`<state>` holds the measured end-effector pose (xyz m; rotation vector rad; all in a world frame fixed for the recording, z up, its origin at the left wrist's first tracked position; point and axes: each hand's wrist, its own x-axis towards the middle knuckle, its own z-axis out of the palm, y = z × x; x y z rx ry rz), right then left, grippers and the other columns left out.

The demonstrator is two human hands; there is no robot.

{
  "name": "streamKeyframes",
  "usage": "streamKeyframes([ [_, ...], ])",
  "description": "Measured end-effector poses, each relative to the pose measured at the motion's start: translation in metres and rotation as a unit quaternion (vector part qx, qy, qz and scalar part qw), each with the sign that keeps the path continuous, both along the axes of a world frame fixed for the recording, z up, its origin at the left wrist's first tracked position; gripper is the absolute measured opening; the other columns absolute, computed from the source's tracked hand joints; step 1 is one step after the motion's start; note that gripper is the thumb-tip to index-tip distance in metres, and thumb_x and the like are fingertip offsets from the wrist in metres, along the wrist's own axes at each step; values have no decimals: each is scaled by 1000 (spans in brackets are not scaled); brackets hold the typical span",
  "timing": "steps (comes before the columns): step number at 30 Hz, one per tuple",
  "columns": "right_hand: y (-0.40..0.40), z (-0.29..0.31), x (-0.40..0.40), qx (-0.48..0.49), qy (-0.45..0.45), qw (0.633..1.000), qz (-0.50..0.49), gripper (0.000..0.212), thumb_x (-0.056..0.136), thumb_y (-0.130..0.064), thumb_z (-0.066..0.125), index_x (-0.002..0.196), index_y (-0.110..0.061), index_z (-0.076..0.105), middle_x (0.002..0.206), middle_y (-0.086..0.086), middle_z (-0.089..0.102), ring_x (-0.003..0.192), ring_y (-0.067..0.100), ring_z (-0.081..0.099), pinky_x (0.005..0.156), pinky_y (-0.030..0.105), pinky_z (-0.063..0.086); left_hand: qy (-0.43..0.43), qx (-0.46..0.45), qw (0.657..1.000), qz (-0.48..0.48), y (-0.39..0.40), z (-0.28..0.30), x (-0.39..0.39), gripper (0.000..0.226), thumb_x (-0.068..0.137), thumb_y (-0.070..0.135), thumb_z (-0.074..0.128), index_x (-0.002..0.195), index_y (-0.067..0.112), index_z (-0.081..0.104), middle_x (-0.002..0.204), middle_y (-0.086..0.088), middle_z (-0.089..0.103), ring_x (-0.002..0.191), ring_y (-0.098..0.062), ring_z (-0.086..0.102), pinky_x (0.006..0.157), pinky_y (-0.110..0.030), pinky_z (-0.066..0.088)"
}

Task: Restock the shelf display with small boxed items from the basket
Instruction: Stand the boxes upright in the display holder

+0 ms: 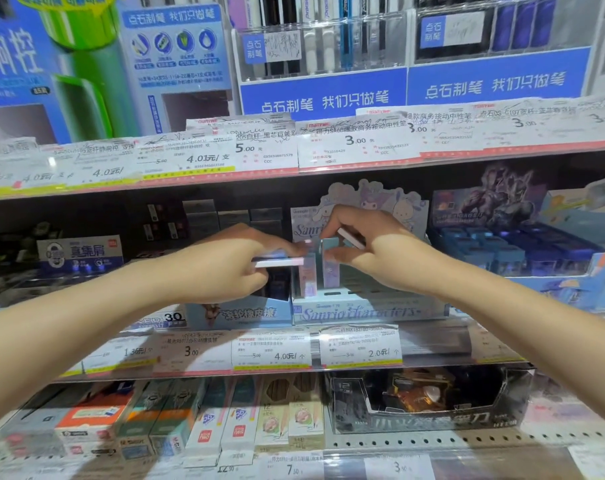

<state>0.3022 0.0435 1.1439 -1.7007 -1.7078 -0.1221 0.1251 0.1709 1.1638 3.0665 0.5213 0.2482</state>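
1. Both hands reach into the middle shelf (pixel 432 344) of a stationery rack, meeting above a pale blue display tray (pixel 367 308) printed with cartoon characters.
2. The left hand (pixel 225 268) is curled round a flat pink-and-white box (pixel 280 262), held level with its end pointing toward the tray.
3. The right hand (pixel 370 244) pinches another small box (pixel 351 238) between thumb and fingertips; it sits tilted, just above the tray's standing items.
4. Two small boxes stand upright in the tray, side by side: a pinkish one (pixel 308 277) on the left and a blue-topped one (pixel 330 263) on the right, directly under the fingers of both hands.
5. Whether the fingertips touch the standing boxes cannot be told, as the picture is blurred there.
6. A cartoon backing card (pixel 380 199) rises behind the tray.
7. A blue carton of dark-blue items (pixel 522 251) sits to the right of the tray, and an eraser carton (pixel 238 315) sits just left of it.
8. Price tags (pixel 271 351) line the shelf edge below the tray.
9. The lower shelf holds rows of boxed goods (pixel 225 424) and a black carton (pixel 429 403).
10. The basket is out of view.
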Motion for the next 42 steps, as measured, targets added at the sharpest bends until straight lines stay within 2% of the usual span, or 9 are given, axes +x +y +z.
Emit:
streamKeyframes([
  [4,-2,-3,3,29,-23,999,0,7,85,-19,62,92,-21,64,87,1,58,79,15,52,66,11,36,1,-1,1000,-1,2,-1,0,45,88,17,41,120,47,48,82,-15,72,37,-8,37,48,-28,34],
  [10,-6,0,10,-15,-13,1000,6,16,90,-18,54,102,-19,66,103,3,62,92,16,57,72,11,39,-12,-15,1000,-8,-8,3,0,43,89,11,43,117,42,54,59,-1,61,36,-6,38,42,-17,27],
  [13,-8,1,7,-46,-33,998,7,18,89,-21,56,104,-21,66,105,0,63,91,13,58,71,7,39,-37,-42,998,15,-9,1,-2,40,89,10,47,73,44,60,48,5,59,34,-6,37,41,-18,26],
  [17,-9,4,4,-80,-24,996,-2,16,90,-25,55,102,-27,66,103,-1,67,76,11,61,63,7,43,-20,-30,999,12,-14,3,-2,39,90,12,45,89,50,54,51,1,60,33,-6,37,39,-17,24],
  [20,-10,6,3,-78,142,987,15,18,94,-31,45,92,-25,63,70,3,58,49,25,47,44,33,38,-30,-14,999,6,-17,3,-3,40,89,11,47,100,50,51,52,-2,54,36,-6,38,37,-19,25],
  [24,-9,6,-4,-37,446,890,88,26,98,-22,38,90,-8,59,70,4,40,53,15,36,37,22,26,-143,19,989,-36,-23,-5,-4,21,83,9,52,73,24,61,69,3,61,53,-5,50,53,-31,40],
  [27,-11,8,-9,-41,517,846,124,18,93,-8,43,93,-7,60,68,6,42,48,13,39,38,23,27,-236,3,968,-88,-30,-12,-3,22,79,13,53,64,30,51,63,7,54,57,-8,48,56,-32,39],
  [35,-6,1,-36,56,430,894,115,19,94,-4,39,99,-17,51,75,1,54,61,8,53,54,18,41,-283,-415,865,-14,-75,-10,8,32,76,27,72,61,5,55,49,-8,60,31,-5,34,36,-14,26],
  [42,0,0,-47,127,475,865,97,21,98,-12,35,112,-16,49,75,0,55,54,7,55,42,16,44,-259,-538,802,25,-77,-10,12,19,78,13,70,68,9,55,48,-5,62,27,-5,27,33,-12,21],
])
